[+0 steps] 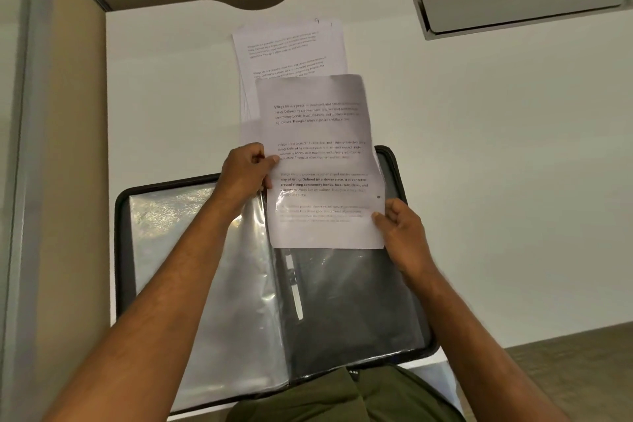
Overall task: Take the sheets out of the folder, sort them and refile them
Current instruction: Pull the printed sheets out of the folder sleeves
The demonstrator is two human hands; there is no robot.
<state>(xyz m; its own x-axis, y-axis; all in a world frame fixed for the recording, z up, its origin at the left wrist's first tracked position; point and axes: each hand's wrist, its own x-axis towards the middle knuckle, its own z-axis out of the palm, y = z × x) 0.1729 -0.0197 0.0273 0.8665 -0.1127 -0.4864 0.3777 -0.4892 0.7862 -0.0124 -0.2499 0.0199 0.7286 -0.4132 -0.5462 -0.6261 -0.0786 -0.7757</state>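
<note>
A black display folder [404, 301] lies open on the white desk, its clear plastic sleeves [205, 267] fanned to the left. Above it I hold a printed sheet [322, 134] upright-ish over the right half. My left hand [245, 175] pinches the sheet's left edge near the middle. My right hand [400, 233] pinches its lower right corner. Whether the sheet's bottom edge sits inside a sleeve I cannot tell. Beyond the folder a stack of printed sheets [291, 51] lies on the desk, partly hidden by the held sheet.
The white desk [496, 164] stretches to the right, with a grey cable flap [520, 0] at the far right. A beige partition [68, 113] borders the left side. The desk's near edge runs just under the folder, above my lap.
</note>
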